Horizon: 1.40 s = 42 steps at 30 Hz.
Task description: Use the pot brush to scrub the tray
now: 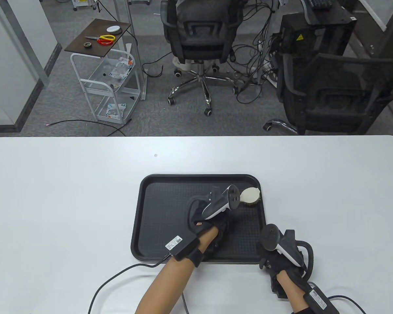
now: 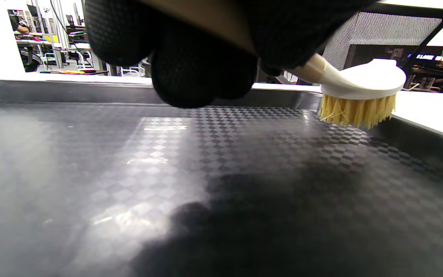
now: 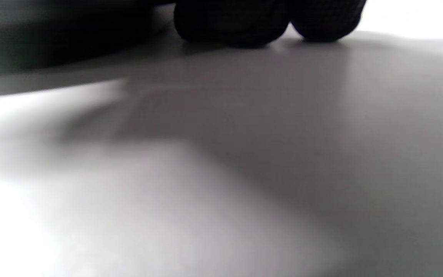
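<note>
The left hand (image 1: pixel 213 219) reaches forward and to the right from the bottom edge, bare forearm slanting up, its tracker (image 1: pixel 221 202) tilted on the back of the hand. In the left wrist view its gloved fingers (image 2: pixel 202 65) curl closed around a handle — the grip looks firm. The right hand (image 1: pixel 283 261) sits lower and well to the right, tracker (image 1: pixel 281 245) on top, palm down. Its fingertips (image 3: pixel 233 23) press against the surface in the right wrist view — whether they are spread or curled cannot be told.
</note>
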{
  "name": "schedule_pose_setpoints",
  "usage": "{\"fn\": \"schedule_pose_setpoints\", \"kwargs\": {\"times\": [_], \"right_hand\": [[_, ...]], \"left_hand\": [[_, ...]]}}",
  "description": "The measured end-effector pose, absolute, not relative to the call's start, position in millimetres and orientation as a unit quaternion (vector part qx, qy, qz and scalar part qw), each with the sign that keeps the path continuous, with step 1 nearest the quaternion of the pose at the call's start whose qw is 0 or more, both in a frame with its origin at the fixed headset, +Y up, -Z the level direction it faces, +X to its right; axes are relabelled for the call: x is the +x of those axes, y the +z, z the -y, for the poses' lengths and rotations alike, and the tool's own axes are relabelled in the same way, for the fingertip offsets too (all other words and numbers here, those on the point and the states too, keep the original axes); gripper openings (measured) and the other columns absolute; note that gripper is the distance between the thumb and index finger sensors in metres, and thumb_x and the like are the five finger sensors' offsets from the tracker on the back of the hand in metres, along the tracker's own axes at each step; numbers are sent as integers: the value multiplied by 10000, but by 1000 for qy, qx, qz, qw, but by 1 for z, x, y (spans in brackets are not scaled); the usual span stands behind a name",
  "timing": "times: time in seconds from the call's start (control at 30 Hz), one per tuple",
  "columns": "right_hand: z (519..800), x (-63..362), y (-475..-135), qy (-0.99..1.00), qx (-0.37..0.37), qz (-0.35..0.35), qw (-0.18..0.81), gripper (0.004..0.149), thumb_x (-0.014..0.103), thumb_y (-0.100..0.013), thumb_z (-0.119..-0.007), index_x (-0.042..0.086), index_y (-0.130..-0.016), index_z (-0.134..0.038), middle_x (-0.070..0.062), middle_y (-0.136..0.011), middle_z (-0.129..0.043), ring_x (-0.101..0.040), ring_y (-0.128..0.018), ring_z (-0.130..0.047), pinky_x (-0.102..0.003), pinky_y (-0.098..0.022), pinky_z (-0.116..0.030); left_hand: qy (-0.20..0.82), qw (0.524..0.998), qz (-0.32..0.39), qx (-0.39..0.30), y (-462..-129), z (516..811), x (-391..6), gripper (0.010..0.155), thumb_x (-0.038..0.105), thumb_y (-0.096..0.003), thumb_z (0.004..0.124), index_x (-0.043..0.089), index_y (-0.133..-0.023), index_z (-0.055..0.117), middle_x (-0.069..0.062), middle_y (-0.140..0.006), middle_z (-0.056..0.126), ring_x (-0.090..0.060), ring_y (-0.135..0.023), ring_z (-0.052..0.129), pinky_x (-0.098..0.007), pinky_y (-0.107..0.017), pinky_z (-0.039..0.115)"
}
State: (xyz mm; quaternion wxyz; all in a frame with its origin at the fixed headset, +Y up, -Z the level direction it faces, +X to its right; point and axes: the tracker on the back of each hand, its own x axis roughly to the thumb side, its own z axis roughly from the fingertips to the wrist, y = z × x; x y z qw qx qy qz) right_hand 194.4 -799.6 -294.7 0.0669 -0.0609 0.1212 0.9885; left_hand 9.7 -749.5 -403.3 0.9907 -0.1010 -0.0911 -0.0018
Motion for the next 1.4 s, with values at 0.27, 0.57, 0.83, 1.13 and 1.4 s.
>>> {"fn": "schedule_pose_setpoints", "kwargs": {"times": [0.27,0.57,0.83,1.13,1.4], "right_hand": [[800,194,-295,988,-61,-121,69,716,447,-503,-717,79,-1063,-467,-88,-805,-764,-186,-575,-857,-500,-571,-731],[800,194,-295,988,-60,-123,68,721,447,-504,-717,76,-1065,-461,-90,-808,-760,-188,-577,-853,-502,-573,-727],[800,194,-295,988,-60,-124,69,718,445,-504,-718,76,-1065,-462,-91,-807,-761,-191,-575,-856,-503,-573,-727],[799,195,-295,988,-60,-125,71,719,444,-504,-719,76,-1065,-461,-93,-809,-760,-192,-576,-856,-505,-573,-726],[799,195,-295,988,-60,-126,71,719,445,-504,-718,76,-1065,-461,-92,-810,-759,-193,-577,-855,-503,-574,-727]], "left_hand": [[-11,991,31,-129,-410,753,-44,555,352,-461,742,387,-1012,685,-17,-916,830,-219,-671,957,-479,-614,731],[-18,987,-68,-142,-409,746,-143,551,337,-457,751,385,-1004,705,-29,-911,836,-239,-673,951,-493,-629,712],[-61,976,-150,-145,-404,735,-215,554,331,-459,754,377,-1009,704,-34,-919,828,-249,-685,938,-497,-639,697],[-69,978,-153,-127,-404,715,-216,556,347,-466,748,402,-1016,686,-5,-943,808,-240,-721,910,-488,-649,676],[-54,994,-33,-91,-401,709,-127,561,366,-465,739,403,-1021,670,10,-940,811,-217,-703,926,-473,-630,704]]}}
